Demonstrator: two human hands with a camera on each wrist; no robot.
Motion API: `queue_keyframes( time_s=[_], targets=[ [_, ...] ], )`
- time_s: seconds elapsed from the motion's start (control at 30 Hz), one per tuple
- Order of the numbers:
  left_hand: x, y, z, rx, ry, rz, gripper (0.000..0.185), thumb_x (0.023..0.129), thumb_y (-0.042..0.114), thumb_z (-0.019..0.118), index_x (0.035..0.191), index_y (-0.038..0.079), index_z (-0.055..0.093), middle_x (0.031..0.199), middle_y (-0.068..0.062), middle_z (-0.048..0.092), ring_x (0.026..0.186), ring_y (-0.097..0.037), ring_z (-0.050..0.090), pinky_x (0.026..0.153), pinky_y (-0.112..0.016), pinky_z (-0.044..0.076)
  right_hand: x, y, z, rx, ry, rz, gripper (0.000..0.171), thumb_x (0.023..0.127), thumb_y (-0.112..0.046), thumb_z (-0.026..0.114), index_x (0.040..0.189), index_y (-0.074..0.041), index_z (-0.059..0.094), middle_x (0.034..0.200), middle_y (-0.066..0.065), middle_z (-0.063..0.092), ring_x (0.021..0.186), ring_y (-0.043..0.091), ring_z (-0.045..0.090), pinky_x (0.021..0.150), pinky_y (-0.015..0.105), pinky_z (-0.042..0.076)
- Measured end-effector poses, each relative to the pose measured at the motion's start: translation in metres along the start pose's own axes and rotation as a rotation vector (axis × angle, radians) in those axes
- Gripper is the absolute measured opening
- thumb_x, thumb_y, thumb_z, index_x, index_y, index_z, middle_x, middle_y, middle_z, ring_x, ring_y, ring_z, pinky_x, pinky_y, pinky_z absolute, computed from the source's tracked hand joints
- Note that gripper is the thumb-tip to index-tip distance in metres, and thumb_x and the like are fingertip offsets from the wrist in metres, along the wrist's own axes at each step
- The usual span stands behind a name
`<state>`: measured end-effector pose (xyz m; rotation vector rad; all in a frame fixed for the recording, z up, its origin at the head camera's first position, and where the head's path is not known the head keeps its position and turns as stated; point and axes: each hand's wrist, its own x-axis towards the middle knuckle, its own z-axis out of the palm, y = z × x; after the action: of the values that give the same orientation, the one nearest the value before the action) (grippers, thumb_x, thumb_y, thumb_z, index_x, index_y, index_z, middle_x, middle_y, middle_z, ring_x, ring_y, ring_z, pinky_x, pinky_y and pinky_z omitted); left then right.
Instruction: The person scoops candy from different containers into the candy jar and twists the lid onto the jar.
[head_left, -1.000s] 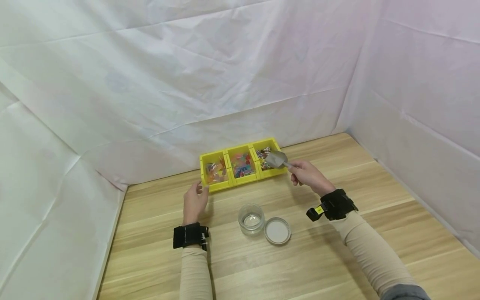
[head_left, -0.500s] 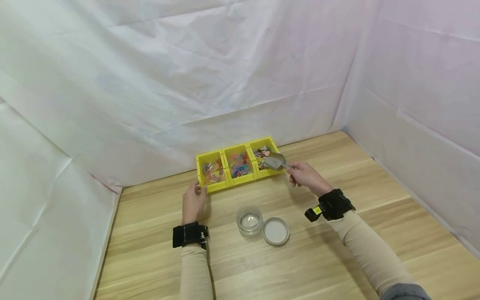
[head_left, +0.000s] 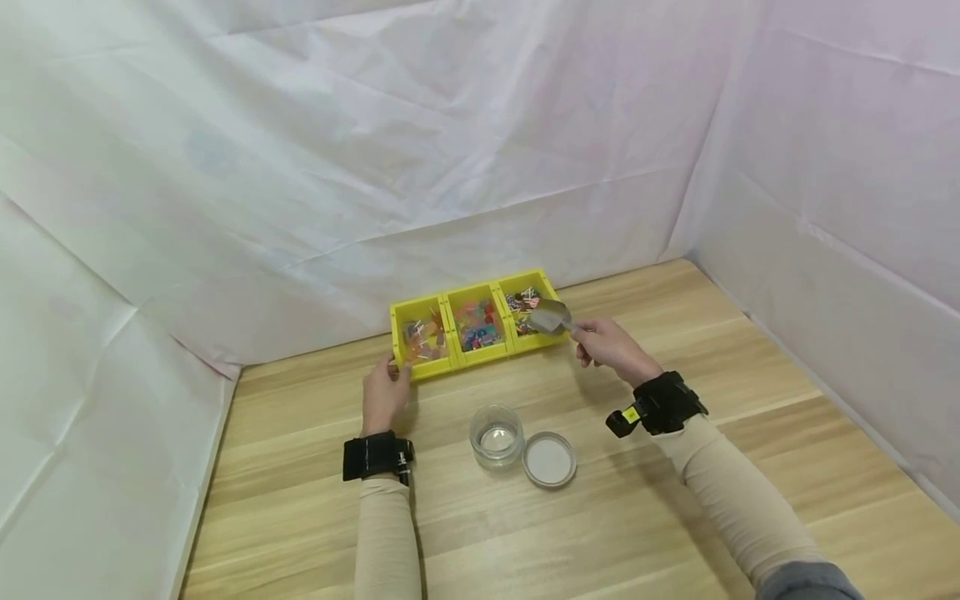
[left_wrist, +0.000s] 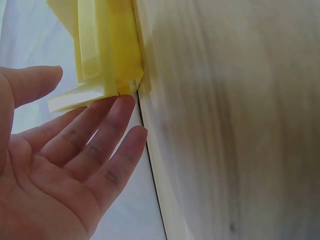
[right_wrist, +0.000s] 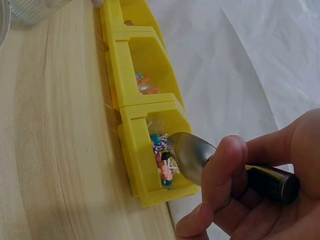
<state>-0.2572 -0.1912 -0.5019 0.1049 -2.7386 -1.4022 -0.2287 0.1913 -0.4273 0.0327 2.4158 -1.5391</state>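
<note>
A row of three yellow bins (head_left: 472,325) is sitting at the back of the wooden table (head_left: 675,517), against the white sheet backdrop (head_left: 375,150). The left bin is holding orange and pale small pieces, the middle one a mix of red, orange and blue pieces, and the right one striped and multicoloured small pieces; what they are exactly is too small to tell. The right hand (head_left: 611,348) is curling its fingers and thumb round the dark handle of a metal spoon (head_left: 551,318), whose bowl is hanging over the right bin. The left hand (head_left: 384,393) is lying with fingers straight and relaxed, its fingertips (left_wrist: 125,102) touching the outer corner of the left bin, gripping nothing. Nearer the person, a clear glass jar (head_left: 497,436) is standing upright and uncovered, and its round lid (head_left: 550,460) is lying flat just beside it on the right. The right wrist view is showing the spoon bowl just above the pieces in the end bin, which the head view leaves unclear. The left wrist view is showing the open palm and the bin's underside edge at the table's border, but none of the contents.
</note>
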Motion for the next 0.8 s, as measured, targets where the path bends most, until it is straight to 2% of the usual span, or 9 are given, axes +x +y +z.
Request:
queue_keyframes(
  time_s=[0.5,0.8],
  targets=[
    [0.0087,-0.0011,-0.0008,0.007,-0.020,-0.018,0.047,0.103,0.023,0.052,0.145,0.003,0.046,0.123,-0.025,0.064,0.110,-0.036,0.064,0.087,-0.047,0.055,0.0022,-0.0056,0.0009,-0.001,-0.004,0.017,0.040,0.106,-0.018,0.042,0.136,0.005,0.052,0.073,0.002,0.056,0.066,0.017,0.057,0.065,0.028,0.039],
    [0.0097,-0.0008,-0.0005,0.034,-0.015,-0.003,0.044,0.104,0.020,0.051,0.145,0.003,0.047,0.119,-0.026,0.066,0.105,-0.035,0.066,0.083,-0.046,0.055,0.0055,-0.0034,0.0029,0.000,-0.006,0.040,0.040,0.106,-0.020,0.041,0.134,0.007,0.051,0.074,0.002,0.055,0.070,0.020,0.057,0.069,0.034,0.039]
  ],
)
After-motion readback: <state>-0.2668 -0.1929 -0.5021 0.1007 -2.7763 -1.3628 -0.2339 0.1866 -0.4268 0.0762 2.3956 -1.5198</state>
